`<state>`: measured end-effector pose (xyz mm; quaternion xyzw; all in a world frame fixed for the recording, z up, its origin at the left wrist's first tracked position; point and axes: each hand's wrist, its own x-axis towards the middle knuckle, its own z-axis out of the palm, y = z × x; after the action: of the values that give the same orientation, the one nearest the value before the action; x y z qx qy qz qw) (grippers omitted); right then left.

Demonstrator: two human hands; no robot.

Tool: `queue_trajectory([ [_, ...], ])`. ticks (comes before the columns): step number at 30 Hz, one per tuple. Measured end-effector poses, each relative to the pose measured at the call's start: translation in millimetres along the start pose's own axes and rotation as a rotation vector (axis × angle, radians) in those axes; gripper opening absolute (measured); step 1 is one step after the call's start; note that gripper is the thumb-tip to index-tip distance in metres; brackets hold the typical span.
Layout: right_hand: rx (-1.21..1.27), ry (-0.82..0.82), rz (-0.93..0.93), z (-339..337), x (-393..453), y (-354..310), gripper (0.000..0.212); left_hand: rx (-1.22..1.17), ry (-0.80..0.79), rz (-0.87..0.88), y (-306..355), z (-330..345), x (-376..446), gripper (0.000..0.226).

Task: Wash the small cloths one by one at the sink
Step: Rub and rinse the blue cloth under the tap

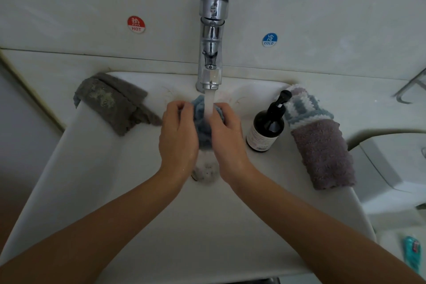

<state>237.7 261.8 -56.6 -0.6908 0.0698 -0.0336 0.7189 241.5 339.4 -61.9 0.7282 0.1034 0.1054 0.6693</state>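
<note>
a: head view: where is the blue cloth (202, 120)?

b: bunched between left hand (178, 136) and right hand (227, 138), both curled round it, under the tap (211, 53) stream.

a: procedure?

b: rub folds together in the flow; keep it above the basin (92, 168), then squeeze.

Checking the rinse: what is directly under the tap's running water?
The stream falls on a bunched blue cloth, gripped by the left hand and right hand. Below it the sink drain shows partly; the cloth's sides are covered by the hands.
</note>
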Motion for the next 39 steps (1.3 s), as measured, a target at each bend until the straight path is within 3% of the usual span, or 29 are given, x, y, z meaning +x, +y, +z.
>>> queue_trajectory([
  [7,-0.065,0.031,-0.024,5,-5,-2,0.035,0.082,-0.043,0.072,-2,3,-6,0.042],
  [13,-0.076,0.116,0.016,9,-5,-5,0.060,0.088,-0.029,0.129,-2,6,-7,0.043],
  [18,-0.061,0.109,0.048,7,-6,-7,0.054,0.079,-0.043,0.118,0,7,-3,0.043],
  [24,-0.014,0.173,0.029,6,-3,1,0.024,0.180,-0.080,0.092,-2,4,-6,0.012],
  [27,0.064,0.165,0.028,5,-2,-2,0.014,0.188,-0.091,0.076,-6,6,-5,0.015],
  [33,0.043,0.004,-0.027,3,-5,0,0.019,0.151,-0.117,0.082,-4,2,-4,0.020],
  [39,0.007,0.015,0.053,3,-4,-7,0.023,0.073,-0.024,0.156,2,2,-3,0.030],
])
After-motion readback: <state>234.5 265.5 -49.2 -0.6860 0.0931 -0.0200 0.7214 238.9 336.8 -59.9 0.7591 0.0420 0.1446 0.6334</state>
